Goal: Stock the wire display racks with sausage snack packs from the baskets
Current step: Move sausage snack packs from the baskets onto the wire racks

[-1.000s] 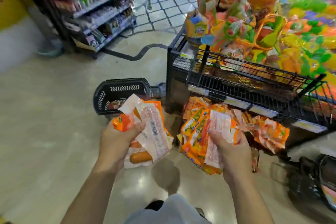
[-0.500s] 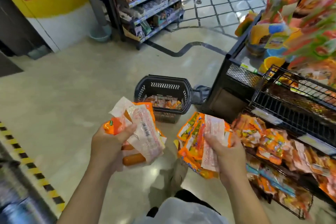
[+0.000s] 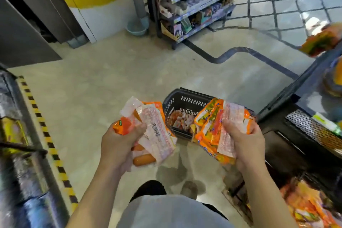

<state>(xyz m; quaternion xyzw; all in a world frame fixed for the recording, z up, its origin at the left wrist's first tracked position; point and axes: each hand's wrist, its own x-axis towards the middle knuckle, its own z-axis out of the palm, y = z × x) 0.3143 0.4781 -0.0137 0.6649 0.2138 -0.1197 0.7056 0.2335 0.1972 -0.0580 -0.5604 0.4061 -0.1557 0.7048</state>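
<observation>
Two handfuls on the go at once. From the head view, the left hand [image 3: 120,146] grips a fanned stack of packs [image 3: 157,131], mostly back side up, so you get white labels and a barcode, with a couple of sausages showing through clear film at the bottom. Its fingers [image 3: 137,129] are curled round the lot, thumb pressed across the top. The right hand [image 3: 248,146] holds a second bunch [image 3: 212,126] the same way, orange fronts out, thumb clamped on a white label. My guess is they're fanned like that so single packs can be peeled off without dropping the rest.

More packs sit in the black basket [image 3: 185,101], which is on the floor [image 3: 111,79] just beyond the hands and between them, close to the corner of the wire rack [image 3: 311,127].

That rack runs down the right edge, very near the right forearm, so any swing that way is tight. A lower tier [image 3: 305,207] at bottom right looks like it already has orange packs in it, though it's too blurry to be sure. Left of the basket the floor gives room out to the striped tape [image 3: 46,129].
</observation>
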